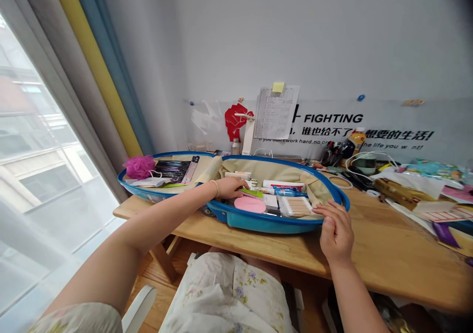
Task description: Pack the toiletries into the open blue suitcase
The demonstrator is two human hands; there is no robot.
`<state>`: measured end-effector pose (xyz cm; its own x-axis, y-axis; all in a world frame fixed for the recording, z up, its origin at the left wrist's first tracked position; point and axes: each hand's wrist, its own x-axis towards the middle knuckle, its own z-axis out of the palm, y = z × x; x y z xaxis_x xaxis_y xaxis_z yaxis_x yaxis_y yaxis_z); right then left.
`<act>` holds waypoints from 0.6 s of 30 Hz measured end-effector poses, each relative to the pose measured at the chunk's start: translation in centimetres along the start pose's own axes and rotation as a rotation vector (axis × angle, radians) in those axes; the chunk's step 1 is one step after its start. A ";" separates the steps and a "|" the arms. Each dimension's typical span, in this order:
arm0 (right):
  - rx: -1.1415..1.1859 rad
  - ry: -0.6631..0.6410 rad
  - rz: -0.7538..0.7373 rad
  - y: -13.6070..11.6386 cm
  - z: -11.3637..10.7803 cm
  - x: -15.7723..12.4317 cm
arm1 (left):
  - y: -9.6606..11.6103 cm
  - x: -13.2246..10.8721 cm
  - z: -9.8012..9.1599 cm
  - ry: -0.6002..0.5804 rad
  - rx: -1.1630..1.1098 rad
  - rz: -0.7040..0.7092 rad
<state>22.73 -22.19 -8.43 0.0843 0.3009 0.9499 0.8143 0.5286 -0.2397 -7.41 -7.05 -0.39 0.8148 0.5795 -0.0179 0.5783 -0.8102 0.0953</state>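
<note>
A blue suitcase [258, 222] lies unfolded on the wooden table, both halves showing a beige lining. My left hand [232, 187] reaches into the right half, its fingers closed on the edge of a flat green packet [253, 193]. Beside that packet lie a pink oval item [250, 205], a clear box of cotton swabs [296, 206], a white and red toothpaste box [283, 184] and a blue tube [290, 192]. My right hand [338, 229] rests at the suitcase's right rim with fingers stretched out, holding nothing. A purple bath puff [139, 167] and a pack of dark brushes [172, 171] sit in the left half.
Clutter covers the table's right side: a brown pouch [401, 194], white cables, papers and a purple item [445, 234]. Behind the suitcase stand a white lamp [248, 136] and a small bottle [235, 147]. Curtains [107, 77] hang at the left by the window.
</note>
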 end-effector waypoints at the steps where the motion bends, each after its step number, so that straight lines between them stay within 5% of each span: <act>1: 0.002 0.002 -0.003 -0.1 0.0 0.0 | 0.0 0.0 0.0 0.008 -0.007 0.012; 13: 0.001 -0.001 -0.010 0.1 0.0 0.0 | 0.1 -0.2 0.2 0.126 -0.069 0.078; 18: 0.016 0.001 -0.015 0.2 0.0 0.0 | 0.0 -1.7 -2.1 0.387 -0.088 0.001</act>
<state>22.85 -22.09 -8.52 0.0730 0.2921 0.9536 0.8062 0.5455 -0.2289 -8.89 -7.82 1.74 0.7302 0.5827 0.3568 0.5581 -0.8099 0.1804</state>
